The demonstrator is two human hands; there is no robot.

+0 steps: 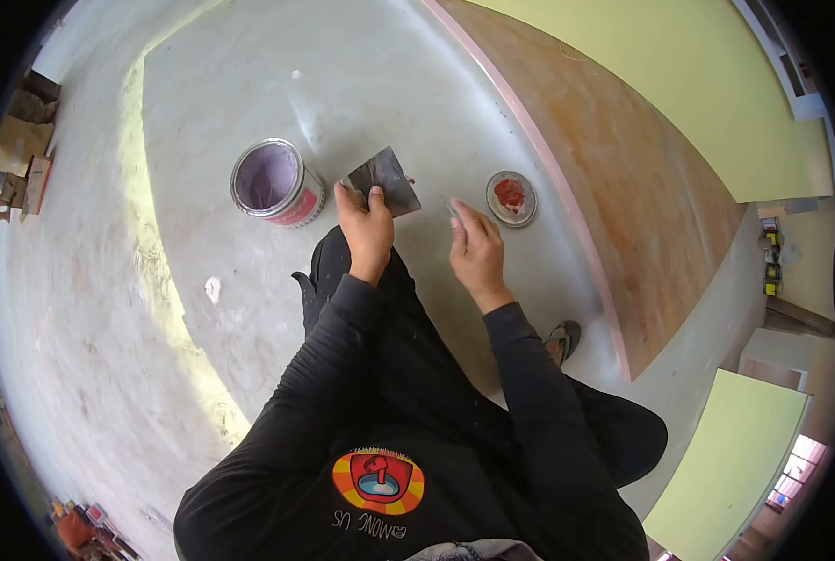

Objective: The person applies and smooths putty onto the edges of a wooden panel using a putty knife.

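My left hand is closed on a flat metal scraper, with the thumb on its face. Its dark blade is smeared and points away from me, with a small reddish bit at the right edge. To the right, my right hand is closed, fingers pinched on a thin greyish piece too small to make out. Left of the scraper stands an open tin with a red label and purple paste inside. A round lid bearing a red paste lies beyond my right hand.
I sit on a grey, smudged floor surface. A pink-edged brown board lies to the right, with pale yellow panels behind it. My sandalled foot rests near the board's edge. Boxes stand at the far left.
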